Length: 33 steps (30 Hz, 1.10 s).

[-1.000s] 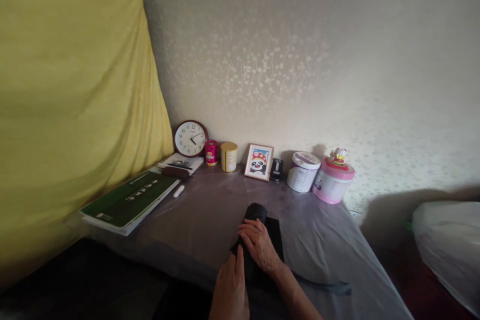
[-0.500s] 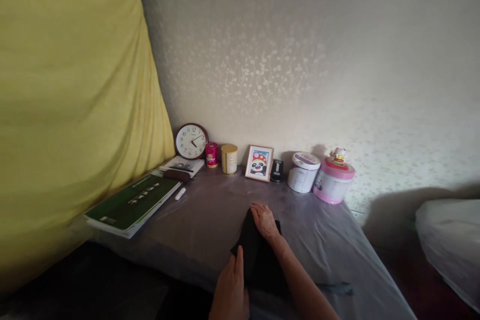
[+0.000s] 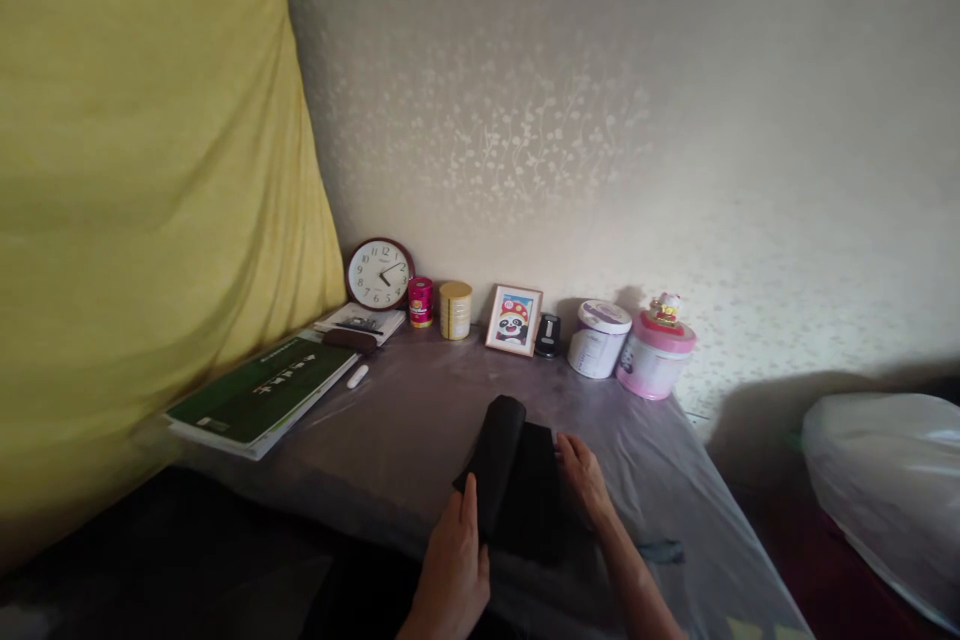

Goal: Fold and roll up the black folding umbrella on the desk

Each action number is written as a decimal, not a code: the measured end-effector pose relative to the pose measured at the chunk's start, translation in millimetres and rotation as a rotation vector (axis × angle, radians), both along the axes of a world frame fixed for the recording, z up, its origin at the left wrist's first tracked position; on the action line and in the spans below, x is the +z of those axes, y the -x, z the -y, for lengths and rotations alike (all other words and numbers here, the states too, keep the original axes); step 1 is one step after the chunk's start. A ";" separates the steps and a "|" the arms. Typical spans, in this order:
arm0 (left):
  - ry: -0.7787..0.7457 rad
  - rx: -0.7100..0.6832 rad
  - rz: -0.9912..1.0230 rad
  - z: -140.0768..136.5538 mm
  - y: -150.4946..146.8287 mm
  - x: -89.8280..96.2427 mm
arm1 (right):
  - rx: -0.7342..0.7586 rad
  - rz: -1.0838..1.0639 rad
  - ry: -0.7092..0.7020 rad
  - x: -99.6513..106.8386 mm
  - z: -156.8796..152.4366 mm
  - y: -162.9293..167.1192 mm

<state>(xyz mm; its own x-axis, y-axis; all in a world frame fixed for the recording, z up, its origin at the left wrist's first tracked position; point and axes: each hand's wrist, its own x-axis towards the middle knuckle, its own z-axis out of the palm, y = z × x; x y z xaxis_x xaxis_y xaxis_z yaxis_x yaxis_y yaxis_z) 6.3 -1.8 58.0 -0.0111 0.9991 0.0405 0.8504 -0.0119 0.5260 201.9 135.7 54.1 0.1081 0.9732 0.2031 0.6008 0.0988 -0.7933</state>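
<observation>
A piece of black cloth (image 3: 529,490) lies on the covered table near its front edge. Its left part is turned over into a rounded fold, with a flatter layer to the right. My left hand (image 3: 454,555) grips the cloth's lower left edge, fingers closed along it. At the upper right edge, my right hand (image 3: 585,475) has its fingers bent against the cloth, seemingly pinching it; the fingertips are partly hidden.
Along the wall stand a clock (image 3: 380,274), a pink can (image 3: 420,302), a yellow-lidded tin (image 3: 455,311), a panda picture frame (image 3: 514,320), a white tub (image 3: 599,340) and a pink-lidded tub (image 3: 655,360). A green book (image 3: 262,390) lies left; a white bag (image 3: 885,490) sits right.
My right hand has moved from the top of the black cloth to its right edge. The cloth's left part now stands up in a rounded fold. My left hand stays at the left edge.
</observation>
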 end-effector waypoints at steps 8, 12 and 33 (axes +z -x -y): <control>-0.028 0.003 -0.023 0.1 -0.3 -5.0 | 0.010 -0.059 0.032 -7.3 31.3 13.2; 0.001 0.001 -0.052 0.4 -0.9 -3.8 | 0.008 -0.052 0.032 -7.4 32.3 26.8; 0.088 0.037 -0.170 -4.1 5.8 0.6 | 0.362 -0.192 0.102 20.5 22.5 97.7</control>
<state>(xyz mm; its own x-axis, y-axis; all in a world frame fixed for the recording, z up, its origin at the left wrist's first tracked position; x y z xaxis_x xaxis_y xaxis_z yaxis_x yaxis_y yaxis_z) 0.4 2.3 58.6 -0.0488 0.9979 -0.0426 0.9262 0.0612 0.3720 104.2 113.1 74.6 -0.2185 0.9693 0.1129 0.3822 0.1914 -0.9040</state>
